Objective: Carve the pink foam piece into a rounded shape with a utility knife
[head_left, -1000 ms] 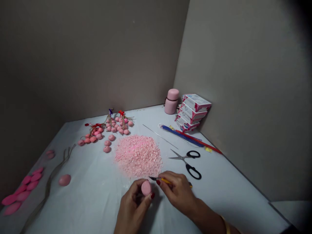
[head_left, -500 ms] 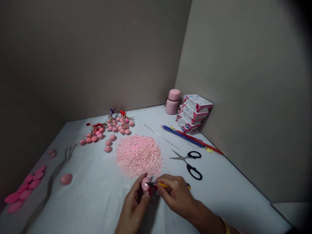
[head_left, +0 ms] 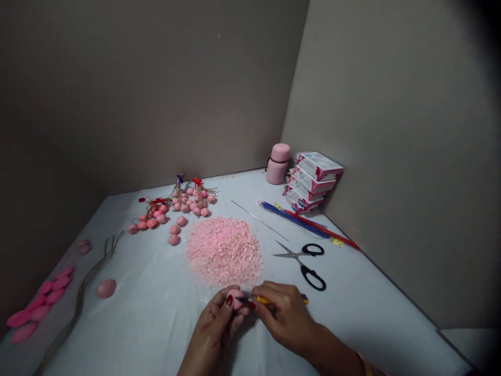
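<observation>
Basically, everything hinges on where the blade meets the small pink piece (head_left: 235,293). That piece sits in the grasp of the left hand (head_left: 213,319), pinched near the fingertips with the thumb lying across its near side; it looks roundish, so no long axis can be made out. The right hand (head_left: 285,313) is clasped around a yellow-handled knife (head_left: 263,300), whose long axis runs nearly sideways, its dark tip pointing left and overlapping the piece's right side; whether the edge has bitten in is too small to tell. Both hands are close to the piece, the left one touching it, the right one just beside it across the blade. Just beyond them on the bench (head_left: 144,318) spreads a heap of pink shavings (head_left: 224,250)
</observation>
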Available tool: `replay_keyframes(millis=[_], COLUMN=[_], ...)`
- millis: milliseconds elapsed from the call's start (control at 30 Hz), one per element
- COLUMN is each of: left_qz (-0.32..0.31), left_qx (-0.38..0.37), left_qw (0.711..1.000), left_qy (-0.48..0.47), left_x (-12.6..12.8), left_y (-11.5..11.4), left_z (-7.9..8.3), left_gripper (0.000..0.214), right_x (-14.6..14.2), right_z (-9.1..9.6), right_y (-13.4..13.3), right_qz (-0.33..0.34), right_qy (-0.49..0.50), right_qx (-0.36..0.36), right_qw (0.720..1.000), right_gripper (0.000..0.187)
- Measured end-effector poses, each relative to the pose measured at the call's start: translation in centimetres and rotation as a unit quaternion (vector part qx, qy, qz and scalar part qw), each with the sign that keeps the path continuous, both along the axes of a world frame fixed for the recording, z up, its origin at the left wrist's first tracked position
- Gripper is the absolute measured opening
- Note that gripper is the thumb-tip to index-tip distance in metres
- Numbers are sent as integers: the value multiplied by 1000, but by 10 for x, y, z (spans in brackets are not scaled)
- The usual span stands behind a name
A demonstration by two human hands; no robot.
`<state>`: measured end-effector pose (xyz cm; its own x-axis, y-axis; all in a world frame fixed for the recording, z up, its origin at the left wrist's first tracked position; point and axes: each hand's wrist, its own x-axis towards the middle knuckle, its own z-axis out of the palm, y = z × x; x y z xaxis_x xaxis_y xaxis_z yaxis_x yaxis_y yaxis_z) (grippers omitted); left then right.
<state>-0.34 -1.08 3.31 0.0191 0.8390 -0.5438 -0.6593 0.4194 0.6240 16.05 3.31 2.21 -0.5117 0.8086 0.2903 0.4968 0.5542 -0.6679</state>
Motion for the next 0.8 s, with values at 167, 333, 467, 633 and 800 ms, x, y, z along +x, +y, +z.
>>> replay_keyframes(millis=[167,333,467,633,800], left_qz=[-1,-3,-10,-16,-15], left_qx=[33,98,137,147,136], left_qw=[998,986,970,964,967], left_qy=[54,137,198,220,216], left_x=[0,-1,-3,-2,-2], left_y=[2,2,0,-2,-3], left_z=[-8,-9,-6,-6,-4], left_gripper=[26,26,19,16,17], right_x=[0,-1,-2,-4,-3], right_z=[1,1,1,0,1], right_y=[-2,-2,-4,-6,-5], right_qz=[13,-9,-27,-33,-40], right_qy=[-42,-67,-72,-58,-49], right_qx=[43,73,85,84,66], right_qw=[998,995,993,994,996], right_gripper=[23,27,32,31,28])
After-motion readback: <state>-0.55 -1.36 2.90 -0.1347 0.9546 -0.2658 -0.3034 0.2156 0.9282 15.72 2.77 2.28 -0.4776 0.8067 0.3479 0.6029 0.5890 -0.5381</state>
